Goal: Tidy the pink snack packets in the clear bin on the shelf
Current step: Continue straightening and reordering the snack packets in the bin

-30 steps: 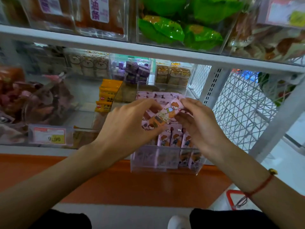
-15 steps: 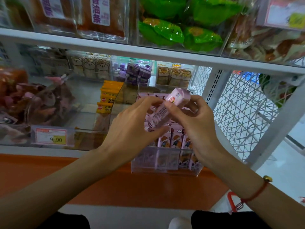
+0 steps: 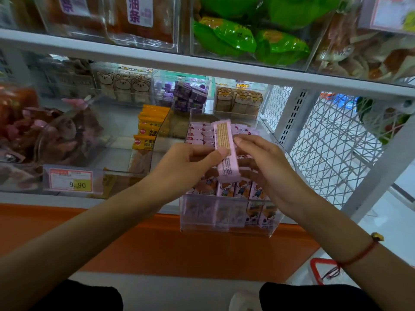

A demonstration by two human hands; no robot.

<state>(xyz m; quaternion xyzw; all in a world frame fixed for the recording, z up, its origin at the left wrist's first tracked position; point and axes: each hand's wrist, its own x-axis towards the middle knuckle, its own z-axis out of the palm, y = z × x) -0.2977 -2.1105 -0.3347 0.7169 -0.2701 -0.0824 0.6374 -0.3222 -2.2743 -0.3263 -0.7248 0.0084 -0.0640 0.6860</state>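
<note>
A clear bin (image 3: 226, 223) sticks out over the front of the shelf, filled with rows of upright pink snack packets (image 3: 233, 188). More pink packets (image 3: 198, 133) lie at its back. Above the bin, one pink packet (image 3: 225, 151) is held upright, its printed back side facing me. My left hand (image 3: 186, 167) pinches it with thumb and fingers from the left. My right hand (image 3: 269, 169) holds it from the right, fingertips on its edge.
Yellow packets (image 3: 148, 129) stand in the bin to the left, above a 9.90 price tag (image 3: 70, 180). Purple boxes (image 3: 190, 96) and bear-print packets (image 3: 240, 102) sit behind. A white shelf board (image 3: 202, 68) runs overhead. White wire mesh (image 3: 325, 142) closes the right side.
The held packet has been turned from lying tilted with its cartoon front showing to standing upright with its printed back facing me. Both hands stayed on it.
</note>
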